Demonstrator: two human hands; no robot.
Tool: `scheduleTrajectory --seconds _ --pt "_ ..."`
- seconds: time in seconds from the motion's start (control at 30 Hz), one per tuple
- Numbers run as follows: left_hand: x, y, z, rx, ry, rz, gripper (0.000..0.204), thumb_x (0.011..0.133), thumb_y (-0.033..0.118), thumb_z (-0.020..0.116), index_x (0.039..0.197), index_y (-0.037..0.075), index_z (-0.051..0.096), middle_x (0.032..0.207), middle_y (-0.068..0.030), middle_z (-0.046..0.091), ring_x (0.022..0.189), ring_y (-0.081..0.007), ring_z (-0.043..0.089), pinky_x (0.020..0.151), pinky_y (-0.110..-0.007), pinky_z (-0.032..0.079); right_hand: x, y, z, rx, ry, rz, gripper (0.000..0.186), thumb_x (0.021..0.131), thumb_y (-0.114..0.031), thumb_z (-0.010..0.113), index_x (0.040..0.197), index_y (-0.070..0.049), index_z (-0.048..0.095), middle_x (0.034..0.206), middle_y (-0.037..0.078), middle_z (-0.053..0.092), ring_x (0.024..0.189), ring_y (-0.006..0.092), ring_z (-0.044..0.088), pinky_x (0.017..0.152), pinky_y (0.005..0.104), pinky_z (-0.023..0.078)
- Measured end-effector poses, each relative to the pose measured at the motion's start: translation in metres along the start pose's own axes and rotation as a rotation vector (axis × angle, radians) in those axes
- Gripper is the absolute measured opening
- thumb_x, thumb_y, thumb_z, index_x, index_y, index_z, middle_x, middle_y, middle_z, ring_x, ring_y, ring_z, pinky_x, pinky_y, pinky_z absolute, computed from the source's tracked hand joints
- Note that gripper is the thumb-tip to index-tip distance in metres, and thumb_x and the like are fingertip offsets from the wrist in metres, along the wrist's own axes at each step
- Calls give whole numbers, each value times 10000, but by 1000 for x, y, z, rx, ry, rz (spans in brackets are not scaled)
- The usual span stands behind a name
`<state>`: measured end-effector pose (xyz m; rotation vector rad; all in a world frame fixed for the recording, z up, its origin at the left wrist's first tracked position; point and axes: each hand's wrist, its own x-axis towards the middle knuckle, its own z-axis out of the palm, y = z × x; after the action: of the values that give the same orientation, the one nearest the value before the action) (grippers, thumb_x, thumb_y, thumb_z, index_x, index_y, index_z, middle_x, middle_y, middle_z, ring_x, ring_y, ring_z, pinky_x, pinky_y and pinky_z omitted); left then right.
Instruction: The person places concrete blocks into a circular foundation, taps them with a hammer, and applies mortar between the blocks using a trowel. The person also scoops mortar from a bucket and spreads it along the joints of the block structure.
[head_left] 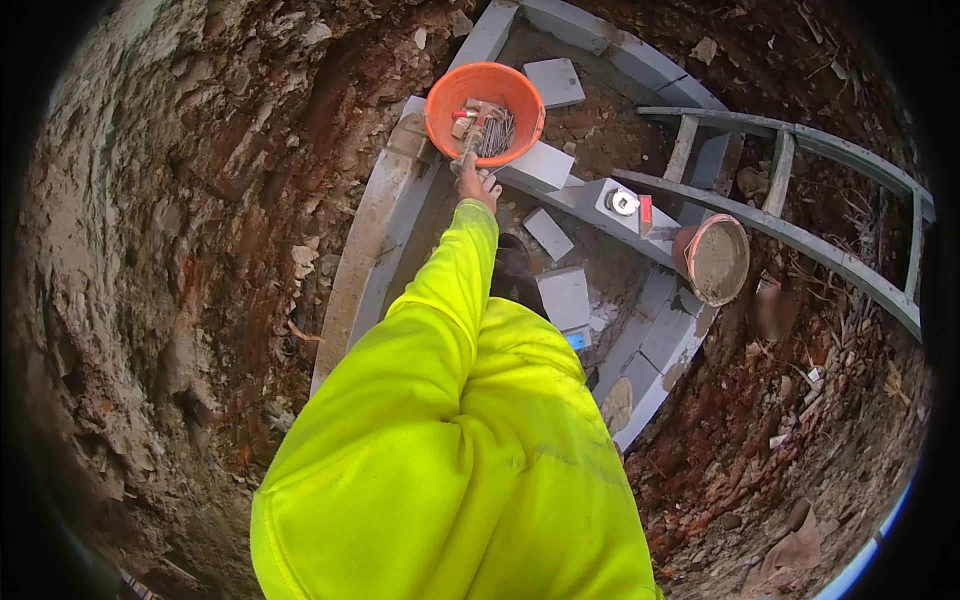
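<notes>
My left hand (479, 186), in a bright yellow sleeve, reaches forward to the near rim of an orange bucket (500, 82). Its fingers are closed around the end of a greyish tool handle (468, 152) that slants up over the rim into the bucket; the tool's kind is unclear. Inside the bucket lie many thin metal rods or long nails (498, 134) and several hand tools with red and wooden parts (463, 124). The bucket stands on the corner of a low grey block wall (404, 190). My right hand is out of view.
A pail of wet mortar (719, 262) sits right, beside a tape measure (622, 202) and a red item (646, 212) on a block. A ladder (780, 175) leans across the far right. Loose blocks (565, 297) lie between the walls. Steep earth banks (180, 250) surround the trench.
</notes>
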<state>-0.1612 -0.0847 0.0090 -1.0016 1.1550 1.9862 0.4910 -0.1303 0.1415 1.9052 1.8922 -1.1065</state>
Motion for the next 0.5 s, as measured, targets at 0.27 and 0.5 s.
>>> scheduleTrajectory --seconds 0.27,0.5 --pt "11 -3 30 -104 183 -43 782 857 673 498 1434 160 373 1390 -135 433 1271 -295 452 1001 -492 373 63 -27 -21 245 -108 -51 210 714 -135 702 772 -12 542 630 37 524 555 129 449 539 304 426" --pt "-17 45 90 -3 368 20 584 845 519 625 1135 13 599 952 -132 577 696 -233 565 550 -362 531 70 -194 -42 213 -145 -35 227 718 -154 696 827 -13 557 631 29 524 472 144 510 457 317 439"
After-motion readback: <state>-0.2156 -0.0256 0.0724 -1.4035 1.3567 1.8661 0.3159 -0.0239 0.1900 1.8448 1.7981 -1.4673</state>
